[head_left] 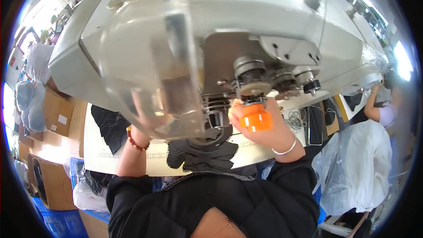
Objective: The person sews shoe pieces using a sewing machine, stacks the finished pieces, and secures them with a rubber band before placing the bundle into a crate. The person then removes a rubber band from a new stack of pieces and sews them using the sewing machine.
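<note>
- Stacked dark cloth pieces (pixel 202 154) lie on the table (pixel 99 156) near the body-side edge, between the forearms, below the machine head (pixel 348 39).
- Left hand (pixel 152 119): seen through the clear shield (pixel 154 61), blurred; can't tell whether wide, narrow or holding cloth.
- Right hand (pixel 280 130): bent fingers beside the orange part (pixel 256 120), which covers some of them. Can't tell if they grip it or only pass behind.
- Handling, my judgement: light, flat fingertips suit thin layers; keep the cut edges lined up, fingertips off the moving metal parts.
- Beaded bracelet (pixel 137 143) and bangle (pixel 285 149) could snag; wrists best kept low.
- Edges: front table edge close to the torso; shield and metal parts limit lifting.
- Right side: cords (pixel 296 120) and phone (pixel 315 125) near that hand, so little sideways room.
- Left side: second dark cloth pile (pixel 108 128) beyond the left wrist; more table surface between.
</note>
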Motion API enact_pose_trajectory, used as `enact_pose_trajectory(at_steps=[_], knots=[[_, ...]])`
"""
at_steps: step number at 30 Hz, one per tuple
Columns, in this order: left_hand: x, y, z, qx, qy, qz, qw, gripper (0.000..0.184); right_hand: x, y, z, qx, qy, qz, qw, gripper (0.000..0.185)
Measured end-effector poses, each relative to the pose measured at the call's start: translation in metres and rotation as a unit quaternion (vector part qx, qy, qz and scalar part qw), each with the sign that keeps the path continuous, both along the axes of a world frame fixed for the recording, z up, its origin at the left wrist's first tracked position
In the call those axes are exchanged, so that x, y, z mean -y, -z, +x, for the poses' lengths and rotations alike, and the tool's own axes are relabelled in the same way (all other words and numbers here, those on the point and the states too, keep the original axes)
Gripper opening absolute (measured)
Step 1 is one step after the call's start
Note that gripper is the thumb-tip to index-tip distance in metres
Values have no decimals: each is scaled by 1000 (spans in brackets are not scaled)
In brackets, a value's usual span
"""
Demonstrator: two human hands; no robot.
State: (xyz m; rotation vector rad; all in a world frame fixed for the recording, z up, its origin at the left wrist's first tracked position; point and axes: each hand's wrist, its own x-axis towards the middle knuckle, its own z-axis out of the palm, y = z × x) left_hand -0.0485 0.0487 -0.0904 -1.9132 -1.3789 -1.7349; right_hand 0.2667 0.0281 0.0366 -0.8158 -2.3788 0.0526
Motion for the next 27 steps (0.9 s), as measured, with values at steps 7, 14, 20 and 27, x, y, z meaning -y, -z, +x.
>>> enact_pose_trajectory(at_steps=[7,14,20,27], knots=[[-65,-3,-19,-68,40,-31,996,19,-75,142,45,43,77,-80,993,15],[-85,-20,-26,-180,-3,-73,981,17,-76,155,35,64,260,-51,962,20],[43,-78,-91,314,45,-323,891,3,-82,202,50,-122,198,-68,970,22],[141,-23,-170,306,-42,-406,860,5,-82,172,30,-15,283,-155,947,32]])
